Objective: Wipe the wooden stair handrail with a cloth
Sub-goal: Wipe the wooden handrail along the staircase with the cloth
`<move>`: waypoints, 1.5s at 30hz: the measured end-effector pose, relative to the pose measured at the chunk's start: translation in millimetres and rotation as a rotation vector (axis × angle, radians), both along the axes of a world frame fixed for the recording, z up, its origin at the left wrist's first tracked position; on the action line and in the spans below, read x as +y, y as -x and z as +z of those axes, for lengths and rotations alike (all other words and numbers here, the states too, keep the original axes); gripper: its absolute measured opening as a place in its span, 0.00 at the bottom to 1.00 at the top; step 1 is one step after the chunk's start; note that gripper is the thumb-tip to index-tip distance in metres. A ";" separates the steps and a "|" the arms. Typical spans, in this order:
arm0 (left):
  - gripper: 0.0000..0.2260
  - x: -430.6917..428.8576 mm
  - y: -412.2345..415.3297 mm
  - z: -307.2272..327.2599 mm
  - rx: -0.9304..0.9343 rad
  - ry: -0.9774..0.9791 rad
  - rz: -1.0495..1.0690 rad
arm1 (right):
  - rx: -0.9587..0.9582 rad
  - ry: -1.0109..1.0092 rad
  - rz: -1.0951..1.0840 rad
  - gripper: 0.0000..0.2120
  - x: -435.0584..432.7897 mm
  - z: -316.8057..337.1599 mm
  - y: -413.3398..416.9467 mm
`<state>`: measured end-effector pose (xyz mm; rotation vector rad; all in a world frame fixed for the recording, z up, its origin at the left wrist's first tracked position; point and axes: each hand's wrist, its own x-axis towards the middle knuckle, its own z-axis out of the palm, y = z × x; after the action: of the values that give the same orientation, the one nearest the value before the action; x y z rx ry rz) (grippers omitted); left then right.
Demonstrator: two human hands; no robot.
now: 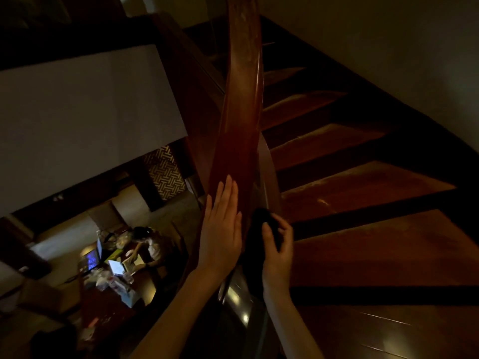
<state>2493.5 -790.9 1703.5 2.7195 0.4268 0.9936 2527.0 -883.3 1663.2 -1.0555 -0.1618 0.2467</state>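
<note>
Fingers (228, 194) of left hand (220, 234) straight, released, lying flat on top of wooden handrail (241, 112). Right hand (278, 251) fingers curled, grasping dark cloth (260, 218), pressed against handrail's right edge, just beside left hand. Wooden stair treads (363, 182) fan out at right.

the handrail (239, 120) is dark red polished wood, glossy, with pale dusty smears high up. the cloth (261, 244) looks black, soft and matt. the stair treads (363, 187) are brown wood, the nearest ones shiny, the farther ones dull.
</note>
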 end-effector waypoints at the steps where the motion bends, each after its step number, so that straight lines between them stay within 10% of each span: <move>1: 0.23 2.8 -0.8 -2.2 0.009 -0.010 -0.001 | -0.019 0.025 0.048 0.11 3.0 -6.6 1.1; 25: 0.23 8.8 -2.0 -4.9 -0.030 0.032 -0.021 | -0.391 0.191 0.000 0.11 24.2 4.8 -32.0; 45: 0.26 46.1 -83.0 56.0 -0.010 -0.101 -0.050 | -0.261 0.118 -0.009 0.13 64.3 96.3 -135.3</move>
<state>2576.6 -744.7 1759.5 2.7980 0.3138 1.0425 2662.3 -818.9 1759.5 -1.2037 -0.3811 0.1103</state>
